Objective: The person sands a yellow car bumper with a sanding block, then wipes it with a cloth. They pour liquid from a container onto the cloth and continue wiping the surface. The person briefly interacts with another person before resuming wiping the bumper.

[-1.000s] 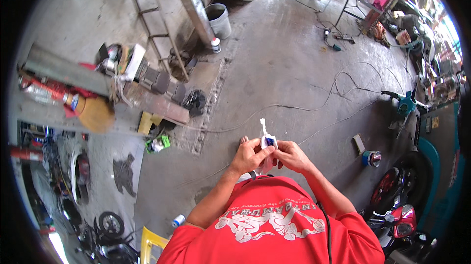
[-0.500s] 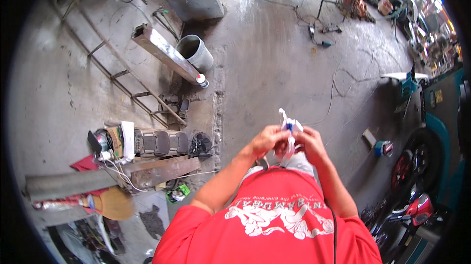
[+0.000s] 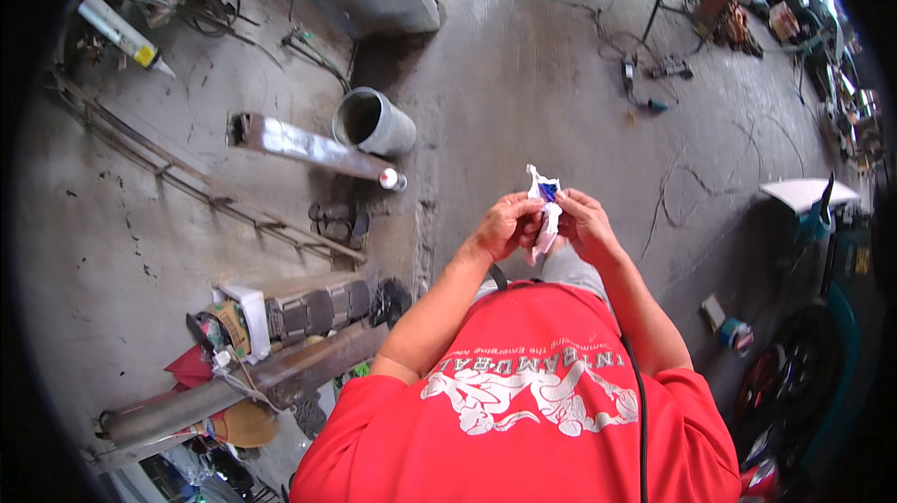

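In front of my waist both hands hold a crumpled white wrapping, perhaps thin plastic or cloth; I cannot tell which. A small deep-blue thing shows in its open upper part, its kind not clear. My left hand pinches the wrapping from the left, fingers closed and curled under it. On the other side my right hand grips it between thumb and fingers. The upper end of the wrapping sticks out past the fingertips, and the lower end hangs between the hands.
Left on the concrete floor are a grey bucket, a long metal beam with a small bottle at its end, and a metal ladder. Cables and power tools lie ahead right. A wheeled vehicle stands at right.
Both hands and the wrapping sit slightly higher in view. The wrapping's upper part is spread differently, with its blue piece still showing. The view has turned, shifting the surroundings.
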The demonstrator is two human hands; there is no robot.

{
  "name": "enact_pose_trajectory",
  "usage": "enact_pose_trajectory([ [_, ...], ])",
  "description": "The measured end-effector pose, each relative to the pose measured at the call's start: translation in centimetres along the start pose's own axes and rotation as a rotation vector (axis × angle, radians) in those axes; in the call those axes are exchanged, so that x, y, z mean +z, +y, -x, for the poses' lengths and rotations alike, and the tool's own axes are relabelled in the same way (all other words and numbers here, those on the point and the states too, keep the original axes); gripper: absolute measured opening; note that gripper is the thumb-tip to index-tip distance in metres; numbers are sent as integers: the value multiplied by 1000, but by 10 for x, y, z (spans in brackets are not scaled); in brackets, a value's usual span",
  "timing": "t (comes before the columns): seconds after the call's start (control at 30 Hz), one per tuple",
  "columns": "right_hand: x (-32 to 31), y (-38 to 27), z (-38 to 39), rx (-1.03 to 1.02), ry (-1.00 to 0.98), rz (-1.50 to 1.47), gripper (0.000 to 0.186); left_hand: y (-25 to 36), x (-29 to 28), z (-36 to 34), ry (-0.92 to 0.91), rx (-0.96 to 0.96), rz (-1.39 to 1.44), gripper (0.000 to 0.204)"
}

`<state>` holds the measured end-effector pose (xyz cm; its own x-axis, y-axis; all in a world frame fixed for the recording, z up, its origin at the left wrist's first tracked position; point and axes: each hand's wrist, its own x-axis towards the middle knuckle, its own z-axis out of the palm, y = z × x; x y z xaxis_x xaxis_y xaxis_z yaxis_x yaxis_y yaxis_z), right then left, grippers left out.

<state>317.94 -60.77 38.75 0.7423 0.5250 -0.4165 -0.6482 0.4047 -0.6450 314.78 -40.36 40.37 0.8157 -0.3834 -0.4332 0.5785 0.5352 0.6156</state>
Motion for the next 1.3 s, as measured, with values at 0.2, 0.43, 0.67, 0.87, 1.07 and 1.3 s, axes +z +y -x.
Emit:
enact_pose_trajectory([
  [0.2,-13,-109,-129,39,-147,-220,39,80,-5,-136,-44,77,258,32],
  [0.43,-63,-189,-274,50,123,-234,29,168,-38,-302,-109,-103,380,24],
  [0.67,-60,-291,-403,-90,444,-70,34,303,-59,-465,-147,-157,115,18],
  [0.87,-57,-402,-478,-163,545,320,39,423,-32,-575,-247,-159,-346,18],
  [1.07,-80,-471,-547,-269,334,163,24,486,-33,-659,-277,-134,-189,21],
  [1.3,-128,-528,-647,-307,315,263,23,537,-32,-750,-99,-224,-260,35],
])
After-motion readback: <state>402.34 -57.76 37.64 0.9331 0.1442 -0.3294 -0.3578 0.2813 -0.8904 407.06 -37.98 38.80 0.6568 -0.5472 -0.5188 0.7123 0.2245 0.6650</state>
